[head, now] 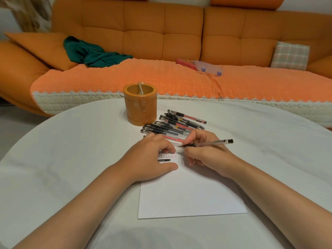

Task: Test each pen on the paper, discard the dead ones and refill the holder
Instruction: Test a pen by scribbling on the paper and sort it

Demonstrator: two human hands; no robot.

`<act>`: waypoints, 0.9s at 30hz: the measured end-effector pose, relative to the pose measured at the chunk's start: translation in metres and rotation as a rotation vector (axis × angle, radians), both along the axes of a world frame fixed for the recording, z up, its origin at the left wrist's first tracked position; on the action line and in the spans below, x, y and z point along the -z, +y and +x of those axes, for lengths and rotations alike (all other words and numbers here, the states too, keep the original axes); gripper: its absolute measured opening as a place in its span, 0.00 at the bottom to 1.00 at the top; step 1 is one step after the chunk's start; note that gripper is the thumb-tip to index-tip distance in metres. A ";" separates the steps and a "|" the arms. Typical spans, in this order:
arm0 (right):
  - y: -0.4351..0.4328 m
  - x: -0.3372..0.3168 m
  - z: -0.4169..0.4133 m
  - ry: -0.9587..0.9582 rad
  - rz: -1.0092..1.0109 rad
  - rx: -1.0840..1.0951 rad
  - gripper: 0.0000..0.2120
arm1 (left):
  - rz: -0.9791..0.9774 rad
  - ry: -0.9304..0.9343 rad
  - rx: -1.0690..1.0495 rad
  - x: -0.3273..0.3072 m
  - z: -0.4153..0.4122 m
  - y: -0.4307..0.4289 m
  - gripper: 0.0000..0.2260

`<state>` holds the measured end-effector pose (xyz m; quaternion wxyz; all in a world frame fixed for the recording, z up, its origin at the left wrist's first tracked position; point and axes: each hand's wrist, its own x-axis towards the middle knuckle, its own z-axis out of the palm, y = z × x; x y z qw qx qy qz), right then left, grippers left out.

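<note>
Right hand holds pen crosswise, tip leftward.

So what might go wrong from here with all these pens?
The pen in the right hand writes close to the top edge of the paper, so a stroke may slip onto the white table. The loose pile of pens lies just behind both hands; a nudge might roll some away. The black cap peeking from the left hand could get misplaced.

Left hand lies curled round a pen cap, right hand pinches a pen tip-down
</note>
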<state>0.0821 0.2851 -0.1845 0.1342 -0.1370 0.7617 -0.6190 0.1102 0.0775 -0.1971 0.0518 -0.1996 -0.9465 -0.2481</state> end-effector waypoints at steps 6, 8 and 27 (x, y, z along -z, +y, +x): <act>-0.004 0.001 0.001 0.168 0.177 -0.012 0.09 | 0.069 0.002 0.006 0.008 -0.002 -0.001 0.17; -0.004 0.003 -0.002 0.199 0.187 -0.022 0.09 | 0.101 -0.003 0.002 0.010 -0.002 -0.002 0.16; -0.004 0.012 -0.009 0.254 0.211 -0.059 0.09 | 0.141 -0.041 -0.010 0.010 -0.003 -0.002 0.15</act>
